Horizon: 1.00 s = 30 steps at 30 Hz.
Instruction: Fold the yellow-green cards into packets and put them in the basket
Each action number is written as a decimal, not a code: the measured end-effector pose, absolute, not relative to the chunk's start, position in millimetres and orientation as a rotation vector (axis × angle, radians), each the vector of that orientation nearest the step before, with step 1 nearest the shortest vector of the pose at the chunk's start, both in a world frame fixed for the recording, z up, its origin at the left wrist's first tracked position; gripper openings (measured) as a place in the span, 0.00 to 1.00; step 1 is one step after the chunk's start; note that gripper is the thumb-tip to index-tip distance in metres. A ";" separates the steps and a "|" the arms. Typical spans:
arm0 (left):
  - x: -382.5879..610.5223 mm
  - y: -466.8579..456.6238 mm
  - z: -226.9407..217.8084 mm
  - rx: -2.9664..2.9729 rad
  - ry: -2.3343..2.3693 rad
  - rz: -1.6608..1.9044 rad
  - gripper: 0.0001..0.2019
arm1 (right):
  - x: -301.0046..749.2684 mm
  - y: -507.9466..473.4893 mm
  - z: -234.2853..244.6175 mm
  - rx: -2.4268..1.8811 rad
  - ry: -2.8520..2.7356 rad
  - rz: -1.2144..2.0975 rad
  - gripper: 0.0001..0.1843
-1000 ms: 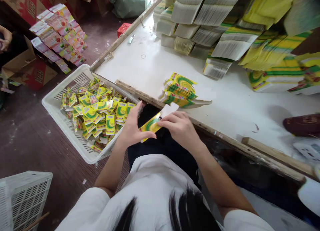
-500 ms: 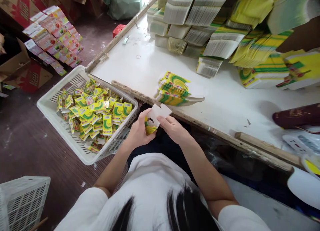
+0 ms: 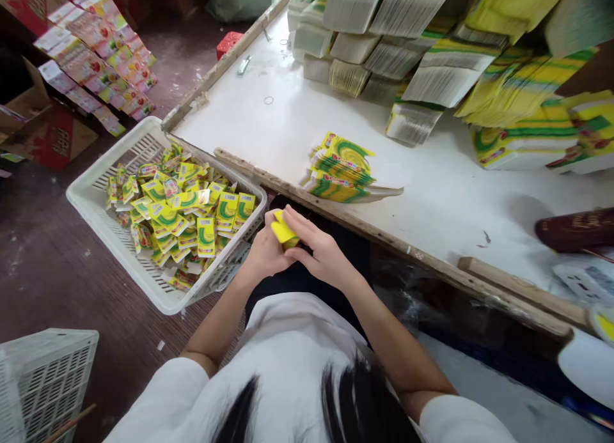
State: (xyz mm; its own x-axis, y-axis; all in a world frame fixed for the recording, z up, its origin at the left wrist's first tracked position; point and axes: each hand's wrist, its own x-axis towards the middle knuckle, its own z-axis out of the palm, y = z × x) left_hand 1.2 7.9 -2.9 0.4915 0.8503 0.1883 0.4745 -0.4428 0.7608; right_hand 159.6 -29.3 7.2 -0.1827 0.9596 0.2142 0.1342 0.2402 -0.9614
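Between both hands, in front of my lap and just off the table's edge, is a small yellow cardboard box [image 3: 284, 231]. My left hand [image 3: 265, 250] is wrapped round its left side. My right hand [image 3: 319, 246] presses on it from the right, fingers over the top and thumb below. Most of the box is hidden by the fingers. Beyond the hands, a stack of flat yellow-green printed cartons [image 3: 341, 168] lies at the table edge. To the left stands a white plastic basket [image 3: 119, 254] holding many folded yellow-green boxes [image 3: 206, 237].
On the white table [image 3: 432, 200], bundles of flat cartons [image 3: 355, 8] are piled at the back. A dark red bottle [image 3: 575, 231] and a power strip [image 3: 582, 282] lie at the right. Another white crate [image 3: 52, 373] and pink printed cartons [image 3: 98, 50] are on the floor side.
The carton's white inner flap, upright between my hands before, is now folded over, showing yellow outside. My right hand has moved left, close against the left hand.
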 end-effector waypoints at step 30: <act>-11.6 9.3 18.0 2.290 1.220 0.820 0.27 | 187.9 -16.2 7.9 -1.135 -1.726 0.875 0.13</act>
